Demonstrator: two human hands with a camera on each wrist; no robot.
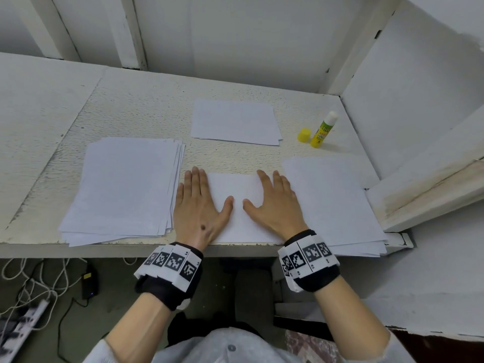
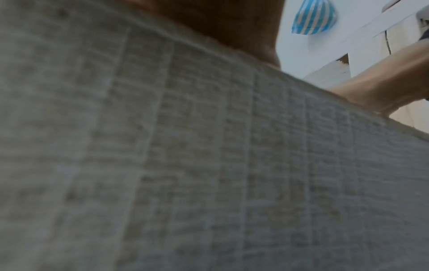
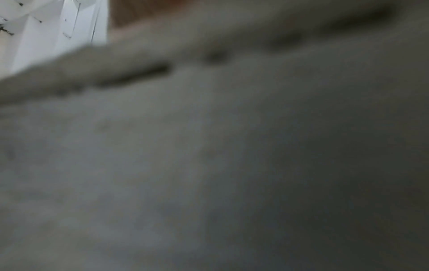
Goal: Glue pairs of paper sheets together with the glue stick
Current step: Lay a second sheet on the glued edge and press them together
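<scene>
White paper pair (image 1: 237, 205) at the table's (image 1: 146, 100) near edge, pressed under flat, spread left hand (image 1: 199, 205) and right hand (image 1: 275, 203): bonding step. Next, probably move it aside; the uncapped glue stick (image 1: 323, 129) stands far right.

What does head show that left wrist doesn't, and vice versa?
Only head: the left hand and right hand, both flat on the paper sheet at the desk's near edge; the paper stack on the left; another stack on the right; a smaller pile behind; the uncapped glue stick standing beside its yellow cap.

Only left wrist: a blue-and-white striped bag hanging on the wall, and blurred grey woven fabric filling the frame.

Both: a bare forearm and white walls.
</scene>
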